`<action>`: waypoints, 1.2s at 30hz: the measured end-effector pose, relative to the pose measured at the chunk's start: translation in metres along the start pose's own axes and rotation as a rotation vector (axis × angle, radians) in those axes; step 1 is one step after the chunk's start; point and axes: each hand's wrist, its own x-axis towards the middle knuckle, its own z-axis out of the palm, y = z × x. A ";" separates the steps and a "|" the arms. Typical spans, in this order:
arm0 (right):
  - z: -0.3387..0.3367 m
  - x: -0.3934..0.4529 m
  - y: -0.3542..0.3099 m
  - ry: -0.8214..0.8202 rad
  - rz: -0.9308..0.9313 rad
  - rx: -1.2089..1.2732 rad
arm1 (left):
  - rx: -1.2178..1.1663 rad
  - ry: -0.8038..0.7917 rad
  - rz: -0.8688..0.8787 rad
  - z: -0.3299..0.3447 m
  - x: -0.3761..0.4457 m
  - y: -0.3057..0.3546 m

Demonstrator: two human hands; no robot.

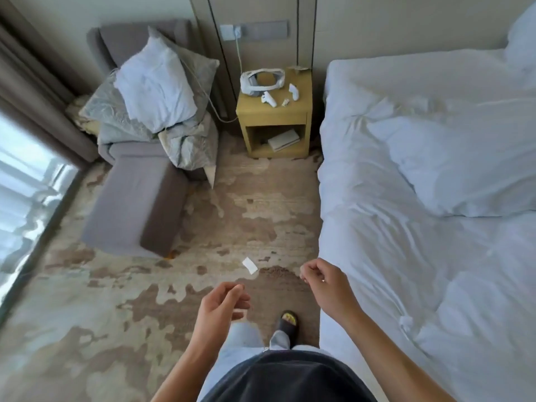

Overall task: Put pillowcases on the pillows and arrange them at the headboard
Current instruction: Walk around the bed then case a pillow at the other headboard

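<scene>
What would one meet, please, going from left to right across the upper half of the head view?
Window → curtain → grey armchair piled with pillows → wooden nightstand bearing a white headset → bed with white bedding.

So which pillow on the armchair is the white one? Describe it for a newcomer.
Find the grey armchair left of the wooden nightstand. The white pillow sits topmost on its pile, plain and crumpled, unlike the grey patterned cushions beneath.

Headset (pixel 262 82) on wooden nightstand (pixel 274 111); paper scrap (pixel 250 265) on carpet (pixel 87 314).
</scene>
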 end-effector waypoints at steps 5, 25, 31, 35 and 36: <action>-0.031 0.101 -0.058 0.107 -0.025 0.046 | 0.079 -0.085 0.014 0.009 0.104 0.071; -0.187 0.323 -0.089 0.834 0.634 0.287 | 0.432 -1.036 0.162 0.328 0.452 0.398; -0.245 0.403 -0.065 0.879 0.672 0.347 | 0.584 -1.064 0.203 0.409 0.502 0.440; -0.311 0.471 -0.036 0.844 0.672 0.324 | 0.725 -0.982 0.220 0.457 0.536 0.468; -0.331 0.486 -0.028 0.855 0.674 0.318 | 0.758 -0.969 0.222 0.470 0.544 0.475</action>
